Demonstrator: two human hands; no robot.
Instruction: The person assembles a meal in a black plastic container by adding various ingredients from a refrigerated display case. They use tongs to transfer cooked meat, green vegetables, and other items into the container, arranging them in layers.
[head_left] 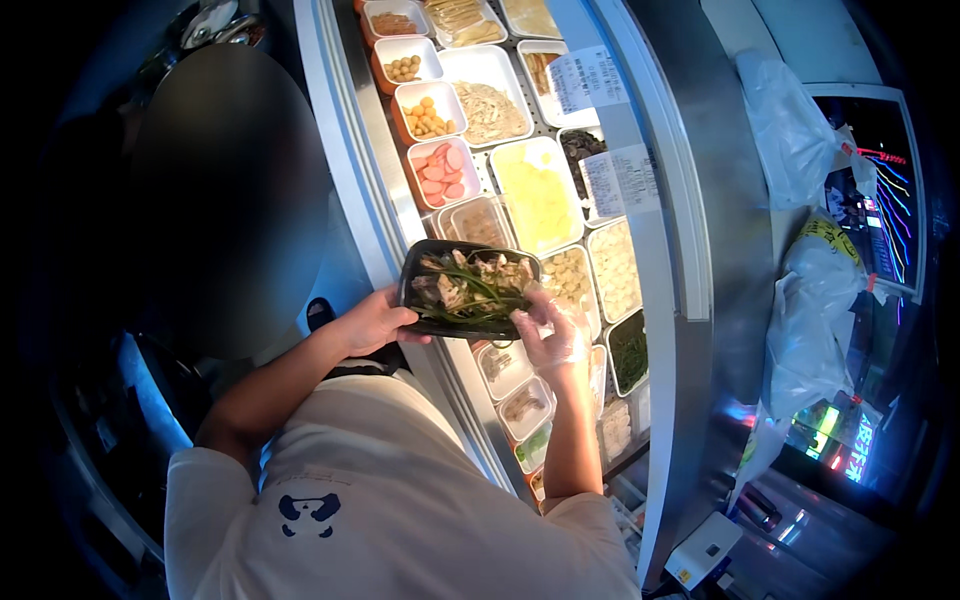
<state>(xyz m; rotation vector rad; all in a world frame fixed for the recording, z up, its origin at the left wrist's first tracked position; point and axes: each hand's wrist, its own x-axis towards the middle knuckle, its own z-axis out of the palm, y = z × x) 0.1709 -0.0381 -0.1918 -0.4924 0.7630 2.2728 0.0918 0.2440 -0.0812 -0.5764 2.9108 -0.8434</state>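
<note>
Head view, and it's two hands on one black tray! The left hand [372, 322] grips its near-left edge, thumb over the rim; the right hand [556, 338], in what looks like a clear glove [572, 352], curls its fingers at the right end, though whether they pinch rim or food, I can't tell. Between those fingers sits the black tray [450, 328], loaded with green strips and pale chunks of food [480, 285], too tangled to count. Just past the fingertips, one clear-lidded box [478, 222], partly covered by the tray; farther out, one tub of pink slices [437, 174], then two of little balls, golden [427, 118] and brownish [403, 69]. Well right of the fingers, two white bags, upper [785, 125] and lower [812, 335], partly cover a lit screen [888, 200]. Left of them, a dark blur [225, 200] hides everything behind it!
</note>
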